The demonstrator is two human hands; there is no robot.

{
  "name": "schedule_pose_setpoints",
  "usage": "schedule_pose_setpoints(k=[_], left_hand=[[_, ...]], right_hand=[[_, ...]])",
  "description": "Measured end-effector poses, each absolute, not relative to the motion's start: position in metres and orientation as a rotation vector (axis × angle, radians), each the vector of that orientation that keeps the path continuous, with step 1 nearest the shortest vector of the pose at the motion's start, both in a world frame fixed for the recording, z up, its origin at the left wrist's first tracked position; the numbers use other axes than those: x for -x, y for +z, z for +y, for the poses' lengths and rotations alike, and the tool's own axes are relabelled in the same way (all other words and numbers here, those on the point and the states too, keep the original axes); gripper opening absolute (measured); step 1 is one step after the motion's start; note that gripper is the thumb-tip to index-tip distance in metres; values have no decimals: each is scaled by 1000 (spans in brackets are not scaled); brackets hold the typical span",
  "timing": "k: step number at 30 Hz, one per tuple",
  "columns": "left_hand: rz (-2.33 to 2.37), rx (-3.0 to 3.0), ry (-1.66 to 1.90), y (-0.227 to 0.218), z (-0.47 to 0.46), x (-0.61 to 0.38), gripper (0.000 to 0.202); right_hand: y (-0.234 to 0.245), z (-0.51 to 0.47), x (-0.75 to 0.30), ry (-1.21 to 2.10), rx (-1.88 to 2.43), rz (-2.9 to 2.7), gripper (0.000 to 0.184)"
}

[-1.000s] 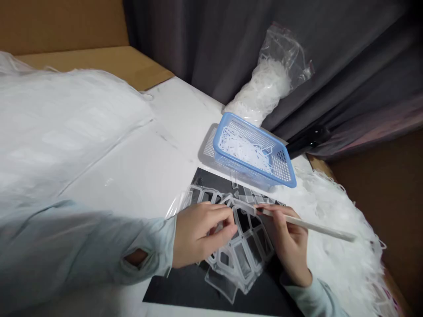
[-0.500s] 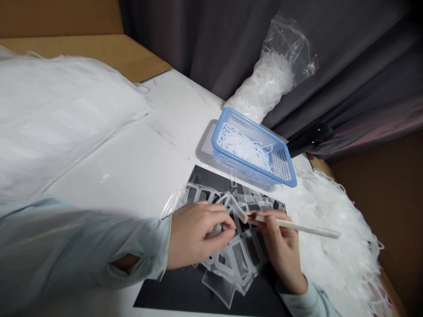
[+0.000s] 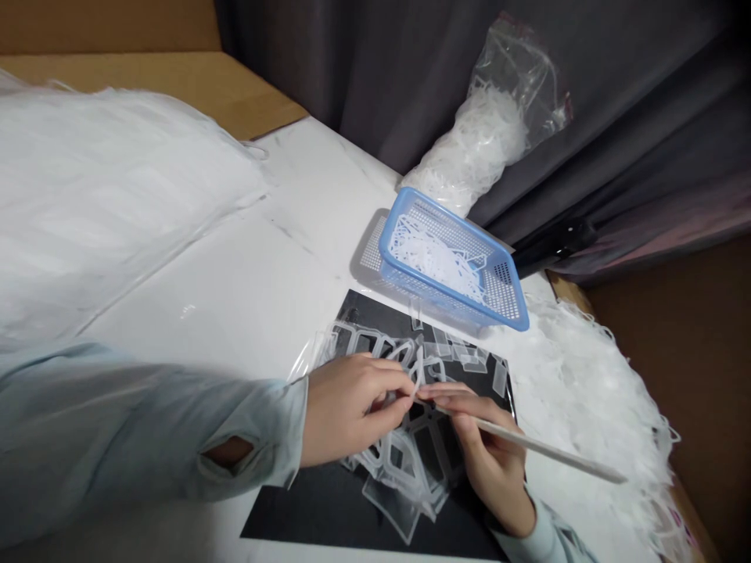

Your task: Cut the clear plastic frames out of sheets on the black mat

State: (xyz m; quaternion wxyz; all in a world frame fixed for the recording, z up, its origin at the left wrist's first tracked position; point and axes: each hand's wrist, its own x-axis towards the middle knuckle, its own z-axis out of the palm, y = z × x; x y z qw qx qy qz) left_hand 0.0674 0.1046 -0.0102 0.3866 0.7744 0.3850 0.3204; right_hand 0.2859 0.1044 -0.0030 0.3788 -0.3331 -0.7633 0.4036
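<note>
Clear plastic frames [image 3: 404,469] lie in a loose pile on a black sheet [image 3: 310,508], near centre. The left hand [image 3: 352,410] pinches a thin clear strip [image 3: 418,374] rising from the pile, between thumb and forefinger. The right hand [image 3: 486,461] grips a pale slender stick [image 3: 528,446] in its curled fingers, the tip at that strip. Since the last frame, the stick's free end has swung nearer and the hands have closed up. Fingers hide whether tip and strip touch. Beyond the sheet stands a blue perforated basket [image 3: 440,285] holding white plastic offcuts [image 3: 434,258]; more offcuts [image 3: 587,391] heap to the right.
</note>
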Motion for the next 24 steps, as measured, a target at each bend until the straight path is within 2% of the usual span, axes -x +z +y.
schedule_pose_setpoints(k=[15, 24], left_hand=[[898, -1950, 860, -15, 106, -67, 21], [913, -1930, 872, -15, 105, -68, 22]], right_hand=[[-2, 105, -286, 997, 838, -2000, 20], [1, 99, -287, 835, 837, -2138, 30]])
